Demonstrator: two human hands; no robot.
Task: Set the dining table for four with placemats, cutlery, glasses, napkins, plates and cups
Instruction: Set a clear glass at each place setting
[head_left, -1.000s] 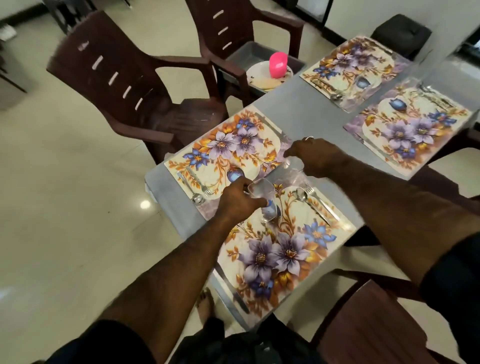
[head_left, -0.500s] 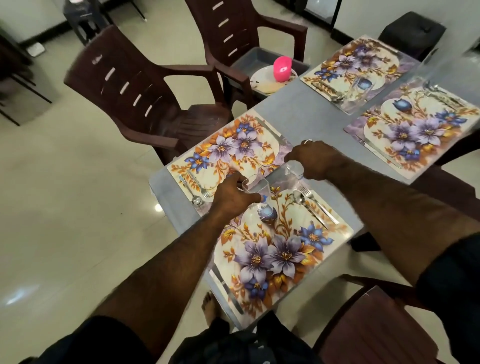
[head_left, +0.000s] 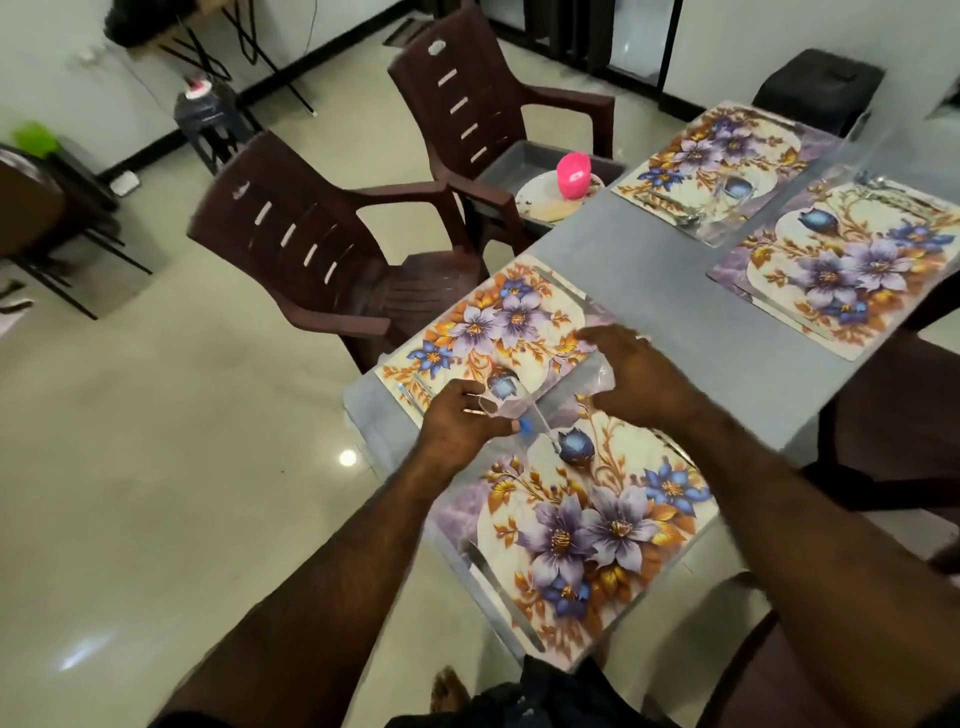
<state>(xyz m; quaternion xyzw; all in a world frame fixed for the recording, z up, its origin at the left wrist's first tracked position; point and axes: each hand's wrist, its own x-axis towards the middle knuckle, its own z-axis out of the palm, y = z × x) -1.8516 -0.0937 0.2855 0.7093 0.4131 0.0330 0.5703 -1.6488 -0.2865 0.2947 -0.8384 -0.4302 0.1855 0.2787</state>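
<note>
Four floral placemats lie on the grey table (head_left: 649, 260): the near placemat (head_left: 587, 525), the left placemat (head_left: 493, 332) and two far placemats (head_left: 717, 161) (head_left: 852, 265). My left hand (head_left: 462, 423) grips a clear glass (head_left: 496, 402) at the near corner of the left placemat. My right hand (head_left: 644, 376), blurred, holds a second clear glass (head_left: 605, 375) from above, between the left and near placemats. A knife (head_left: 498, 592) lies along the near placemat's left edge. Cutlery (head_left: 670, 205) lies on the far left placemat.
Two brown plastic chairs (head_left: 322, 249) (head_left: 467, 104) stand left of the table. The farther chair carries a grey tray (head_left: 504, 166) with a plate (head_left: 540, 202) and a pink cup (head_left: 574, 174). A black stool (head_left: 821, 83) is beyond the table; another brown chair (head_left: 831, 675) is at bottom right.
Both hands, each with a glass, have shifted a little toward the left placemat. My head has lifted, so more of the room shows.
</note>
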